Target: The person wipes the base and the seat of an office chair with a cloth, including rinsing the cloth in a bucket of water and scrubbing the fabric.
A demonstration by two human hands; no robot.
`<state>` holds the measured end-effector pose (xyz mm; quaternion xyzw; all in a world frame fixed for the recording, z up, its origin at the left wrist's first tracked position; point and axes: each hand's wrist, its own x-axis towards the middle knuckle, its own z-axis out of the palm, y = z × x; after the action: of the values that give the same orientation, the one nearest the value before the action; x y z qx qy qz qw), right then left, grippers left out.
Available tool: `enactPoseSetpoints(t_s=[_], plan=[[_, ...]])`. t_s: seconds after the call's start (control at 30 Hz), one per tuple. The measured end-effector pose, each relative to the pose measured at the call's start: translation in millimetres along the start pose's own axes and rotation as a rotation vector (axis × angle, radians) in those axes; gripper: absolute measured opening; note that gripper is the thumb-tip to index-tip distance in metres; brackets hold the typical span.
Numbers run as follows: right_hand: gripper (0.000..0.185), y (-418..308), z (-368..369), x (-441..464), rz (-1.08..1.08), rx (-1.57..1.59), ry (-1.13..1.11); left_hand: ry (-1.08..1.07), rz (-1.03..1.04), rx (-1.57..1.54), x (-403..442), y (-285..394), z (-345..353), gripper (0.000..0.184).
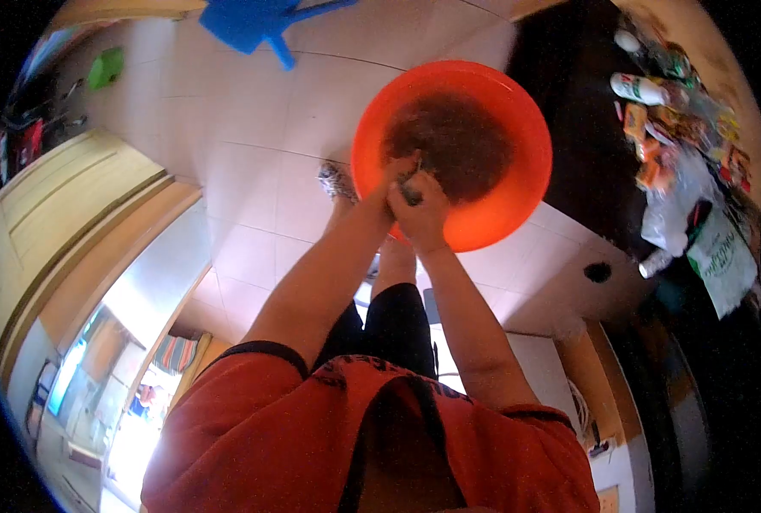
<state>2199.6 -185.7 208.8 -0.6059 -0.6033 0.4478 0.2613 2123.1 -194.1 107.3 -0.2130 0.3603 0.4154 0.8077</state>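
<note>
A round orange basin (530, 201) stands on the tiled floor between my feet and in front of me. Inside it spreads a dark brown, blurry mass (457, 141); whether it is water or cloth I cannot make out. My left hand (400, 169) and my right hand (423, 208) are close together over the basin's near left side. Both hands are closed around a small dark thing (411, 193), mostly hidden by the fingers. Its kind does not show.
A blue plastic stool or chair (248, 26) stands on the floor beyond the basin. To the right, a dark surface (568, 111) carries bottles, packets and plastic bags (667, 201). A green box (106, 68) lies far left, near a pale cabinet (64, 192). A round dark drain (598, 272) marks the floor.
</note>
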Motion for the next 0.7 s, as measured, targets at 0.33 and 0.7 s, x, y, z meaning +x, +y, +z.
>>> enactPoseSetpoints(t_s=[0.33,0.7], plan=[[0.044,193,-48,38,0.168,-0.417,-0.163,0.468,0.248,0.678,-25,13,66,0.048],[0.030,198,-19,45,0.158,-0.061,-0.114,0.602,0.332,0.520,28,-8,38,0.049]])
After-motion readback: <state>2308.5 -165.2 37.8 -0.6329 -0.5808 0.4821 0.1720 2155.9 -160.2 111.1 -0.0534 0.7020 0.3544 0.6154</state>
